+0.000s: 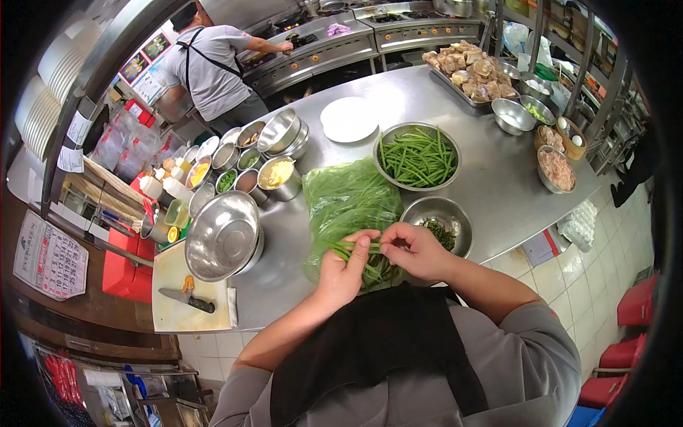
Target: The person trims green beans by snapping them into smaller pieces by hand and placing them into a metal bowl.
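Observation:
My left hand (pixel 343 274) is closed round several green beans (pixel 370 269) above the near edge of the steel table. Close beside it, my right hand (pixel 416 249) pinches the bean ends with thumb and forefinger. Under and beyond my hands lies a green plastic bag (pixel 352 196). A small steel bowl (pixel 462 228) with dark green scraps stands just right of my right hand. Beyond it, a larger steel bowl (pixel 417 186) holds a heap of green beans.
At the left are a big empty steel bowl (pixel 223 235), a cutting board (pixel 174 317) with a knife (pixel 186 300), and many small containers. White plates (pixel 348 119) lie farther back. A tray of meat pieces (pixel 473 71) is back right. Another person (pixel 220 67) works at the stove.

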Demonstrator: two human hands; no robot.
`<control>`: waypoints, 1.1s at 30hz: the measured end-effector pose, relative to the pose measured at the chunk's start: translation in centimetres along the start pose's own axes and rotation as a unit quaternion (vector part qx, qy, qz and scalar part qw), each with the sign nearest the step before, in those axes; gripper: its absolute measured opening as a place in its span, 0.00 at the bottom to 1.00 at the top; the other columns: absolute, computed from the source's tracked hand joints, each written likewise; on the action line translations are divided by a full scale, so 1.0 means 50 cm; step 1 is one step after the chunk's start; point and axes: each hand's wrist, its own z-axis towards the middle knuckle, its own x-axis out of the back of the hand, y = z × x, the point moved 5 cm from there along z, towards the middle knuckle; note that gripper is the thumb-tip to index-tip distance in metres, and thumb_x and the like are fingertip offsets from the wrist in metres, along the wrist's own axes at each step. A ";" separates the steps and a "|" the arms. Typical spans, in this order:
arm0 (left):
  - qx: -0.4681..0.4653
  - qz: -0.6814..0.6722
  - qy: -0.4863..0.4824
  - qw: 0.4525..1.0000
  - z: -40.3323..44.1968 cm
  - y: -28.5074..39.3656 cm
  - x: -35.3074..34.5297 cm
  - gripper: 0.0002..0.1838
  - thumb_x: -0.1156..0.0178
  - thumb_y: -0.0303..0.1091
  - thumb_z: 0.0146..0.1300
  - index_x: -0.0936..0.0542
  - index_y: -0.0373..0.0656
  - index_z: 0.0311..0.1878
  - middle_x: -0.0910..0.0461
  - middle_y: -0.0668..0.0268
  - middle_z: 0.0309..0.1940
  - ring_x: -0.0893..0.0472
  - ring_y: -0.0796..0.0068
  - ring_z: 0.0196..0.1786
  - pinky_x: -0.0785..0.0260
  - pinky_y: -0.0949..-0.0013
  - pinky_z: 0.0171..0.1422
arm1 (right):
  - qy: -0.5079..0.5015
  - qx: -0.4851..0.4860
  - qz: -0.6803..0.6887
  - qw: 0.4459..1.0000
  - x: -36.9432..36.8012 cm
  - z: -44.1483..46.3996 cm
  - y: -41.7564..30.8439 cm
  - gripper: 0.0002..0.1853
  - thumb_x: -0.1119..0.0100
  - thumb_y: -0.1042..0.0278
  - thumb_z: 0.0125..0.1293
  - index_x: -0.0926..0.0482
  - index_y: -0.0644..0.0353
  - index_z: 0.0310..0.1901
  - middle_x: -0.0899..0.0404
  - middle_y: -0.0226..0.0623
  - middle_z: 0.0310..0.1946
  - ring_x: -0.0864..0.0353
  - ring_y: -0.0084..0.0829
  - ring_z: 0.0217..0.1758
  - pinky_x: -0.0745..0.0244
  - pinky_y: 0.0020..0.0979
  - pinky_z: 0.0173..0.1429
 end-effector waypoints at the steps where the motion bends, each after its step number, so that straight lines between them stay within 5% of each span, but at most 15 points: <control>1: 0.008 0.005 0.010 1.000 0.000 -0.006 0.004 0.20 0.49 0.44 0.80 0.18 0.35 0.53 0.25 0.75 0.27 0.29 0.85 0.32 0.35 0.77 0.38 | 0.003 0.004 -0.020 1.000 0.004 0.001 -0.006 0.06 0.34 0.69 0.69 0.21 0.61 0.40 0.23 0.24 0.31 0.27 0.14 0.33 0.29 0.21 0.37; 19: 0.040 -0.010 0.019 0.999 0.000 -0.018 0.005 0.23 0.51 0.48 0.80 0.16 0.38 0.50 0.29 0.77 0.23 0.32 0.86 0.26 0.39 0.76 0.31 | 0.046 0.171 -0.164 0.970 0.027 -0.002 -0.042 0.03 0.37 0.75 0.65 0.21 0.60 0.40 0.23 0.28 0.34 0.24 0.16 0.32 0.28 0.24 0.35; 22: 0.128 -0.093 0.037 0.987 -0.001 -0.035 0.008 0.23 0.51 0.49 0.80 0.16 0.38 0.49 0.30 0.76 0.23 0.32 0.86 0.26 0.38 0.76 0.30 | 0.034 0.069 0.040 0.996 0.035 0.000 0.001 0.04 0.37 0.75 0.65 0.22 0.60 0.41 0.24 0.27 0.34 0.25 0.16 0.33 0.28 0.24 0.37; 25: 0.135 -0.121 0.067 0.981 0.000 -0.031 0.018 0.22 0.52 0.48 0.80 0.16 0.38 0.48 0.30 0.76 0.22 0.32 0.86 0.26 0.38 0.76 0.31 | 0.061 0.053 0.041 0.996 0.072 -0.002 -0.021 0.06 0.38 0.76 0.66 0.23 0.60 0.43 0.25 0.27 0.34 0.25 0.16 0.35 0.27 0.23 0.39; 29: 0.025 -0.010 0.094 0.995 0.001 -0.019 0.023 0.20 0.51 0.44 0.80 0.16 0.37 0.49 0.31 0.77 0.23 0.33 0.86 0.28 0.38 0.77 0.33 | 0.045 0.085 -0.326 0.941 0.096 -0.005 -0.063 0.07 0.33 0.67 0.66 0.19 0.61 0.39 0.21 0.30 0.37 0.22 0.20 0.36 0.25 0.25 0.42; 33: -0.044 0.041 0.100 0.993 0.006 -0.007 0.012 0.17 0.48 0.40 0.80 0.16 0.36 0.50 0.30 0.77 0.24 0.33 0.86 0.29 0.38 0.77 0.35 | -0.079 0.039 -0.144 0.986 0.005 -0.021 -0.048 0.09 0.32 0.63 0.67 0.16 0.60 0.41 0.21 0.33 0.35 0.21 0.22 0.36 0.25 0.28 0.41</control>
